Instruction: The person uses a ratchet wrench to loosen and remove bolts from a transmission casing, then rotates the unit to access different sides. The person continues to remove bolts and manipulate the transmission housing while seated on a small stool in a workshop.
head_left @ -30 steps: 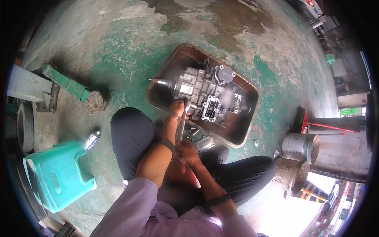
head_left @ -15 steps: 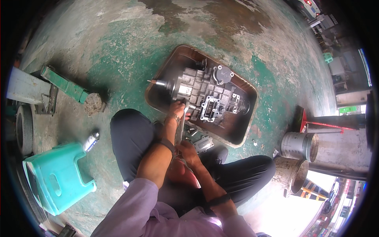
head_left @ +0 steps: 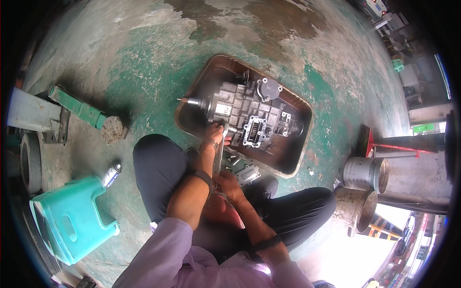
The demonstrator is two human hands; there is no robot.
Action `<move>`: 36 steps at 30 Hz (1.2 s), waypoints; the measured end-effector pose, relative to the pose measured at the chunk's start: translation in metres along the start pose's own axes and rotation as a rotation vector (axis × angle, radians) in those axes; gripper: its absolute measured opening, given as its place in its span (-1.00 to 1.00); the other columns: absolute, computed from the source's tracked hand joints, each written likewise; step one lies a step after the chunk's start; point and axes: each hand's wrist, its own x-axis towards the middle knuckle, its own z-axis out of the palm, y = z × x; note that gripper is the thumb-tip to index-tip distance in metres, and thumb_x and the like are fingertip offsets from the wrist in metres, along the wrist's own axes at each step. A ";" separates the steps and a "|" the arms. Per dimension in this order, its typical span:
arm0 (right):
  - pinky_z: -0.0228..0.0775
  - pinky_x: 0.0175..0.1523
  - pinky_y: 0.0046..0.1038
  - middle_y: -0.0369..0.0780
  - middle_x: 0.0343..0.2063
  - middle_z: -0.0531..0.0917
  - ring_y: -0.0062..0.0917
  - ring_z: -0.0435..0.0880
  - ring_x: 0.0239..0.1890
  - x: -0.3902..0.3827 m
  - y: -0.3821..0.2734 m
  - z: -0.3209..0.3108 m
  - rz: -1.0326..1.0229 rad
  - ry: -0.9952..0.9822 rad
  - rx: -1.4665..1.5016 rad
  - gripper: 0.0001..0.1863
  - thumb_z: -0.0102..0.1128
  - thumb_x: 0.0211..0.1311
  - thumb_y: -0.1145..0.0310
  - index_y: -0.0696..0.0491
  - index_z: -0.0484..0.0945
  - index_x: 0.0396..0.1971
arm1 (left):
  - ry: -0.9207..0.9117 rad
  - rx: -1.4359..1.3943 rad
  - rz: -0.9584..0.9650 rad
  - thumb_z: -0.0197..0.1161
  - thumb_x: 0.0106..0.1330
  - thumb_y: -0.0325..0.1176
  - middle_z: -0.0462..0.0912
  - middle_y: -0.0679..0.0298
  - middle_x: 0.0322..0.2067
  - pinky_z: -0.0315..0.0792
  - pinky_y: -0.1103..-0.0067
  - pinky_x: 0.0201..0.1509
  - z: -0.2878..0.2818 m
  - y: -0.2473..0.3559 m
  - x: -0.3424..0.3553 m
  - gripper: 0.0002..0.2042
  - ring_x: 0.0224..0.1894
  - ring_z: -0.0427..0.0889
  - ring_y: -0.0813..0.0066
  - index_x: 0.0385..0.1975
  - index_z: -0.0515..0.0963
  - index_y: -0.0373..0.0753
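Note:
A long-handled ratchet wrench (head_left: 221, 156) runs between my two hands, with its head and socket against the near side of a grey metal gearbox (head_left: 234, 105). My left hand (head_left: 215, 133) is closed around the wrench head, beside the gearbox casing. Lower down, my right hand (head_left: 229, 184) grips the handle's near end; part of its fingers is hidden. The gearbox lies in a rusty brown tray (head_left: 301, 161), its shaft pointing left. On its top are a round cover (head_left: 269, 90) and a rectangular opening (head_left: 254, 132) showing gear teeth.
A loose metal cover (head_left: 248, 174) lies by the tray's near edge, close to my foot. On the left stand a turquoise stool (head_left: 72, 221) and a spray can (head_left: 111, 174). Two metal buckets (head_left: 357, 174) are at the right. A green steel beam (head_left: 77, 106) lies far left.
The view has shifted slightly. Both hands keep their grip on the wrench, and its position against the gearbox looks nearly the same.

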 end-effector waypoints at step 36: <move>0.48 -0.14 -0.34 -0.03 -0.37 0.67 -0.32 0.67 -0.31 0.003 0.036 -0.017 -0.226 0.145 -0.536 -0.63 0.22 0.09 0.18 0.20 0.62 -0.26 | -0.323 0.070 -0.193 0.09 0.28 -0.01 0.55 0.14 -0.50 0.43 0.13 -0.38 0.000 0.043 -0.057 -0.68 -0.56 0.48 0.17 -0.23 0.45 -0.14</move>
